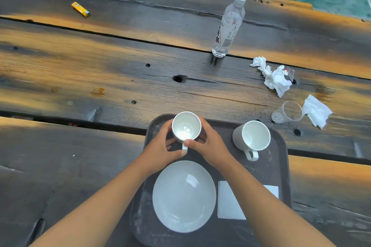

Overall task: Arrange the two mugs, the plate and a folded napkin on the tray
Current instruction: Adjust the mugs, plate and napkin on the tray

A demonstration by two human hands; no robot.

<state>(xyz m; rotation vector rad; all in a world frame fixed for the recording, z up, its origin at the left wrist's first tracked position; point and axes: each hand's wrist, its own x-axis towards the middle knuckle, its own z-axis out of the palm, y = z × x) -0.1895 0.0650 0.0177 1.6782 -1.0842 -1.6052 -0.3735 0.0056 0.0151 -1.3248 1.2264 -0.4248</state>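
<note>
The right forearm crosses the folded white paper napkin, hiding its middle, so only a large piece on one side and a small corner on the other show. The dark grey rounded plastic tray runs off the bottom edge of the view, and its near rim cannot be seen. Both palms are turned away from the camera, so the contact of the fingertips on the far side of the held mug is hidden.

The left hand and right hand curl around a white ceramic mug at the tray's 11 o'clock corner; the fingers of each wrap its sides, and the right thumb presses at the top of its handle, which points to 6 o'clock. The mug stands upright and looks empty, with a bright glare at its bottom. A second white ceramic mug stands at the tray's 1 o'clock, apart from the hands, also empty, its handle pointing toward 6 o'clock. A round white shallow plate sits at the tray's 7 o'clock, bare and glossy, with the napkin just beside it at 3 o'clock.

The tray rests on a weathered dark wooden plank table. On the boards beyond it stands a clear plastic water bottle at 12 o'clock.
</note>
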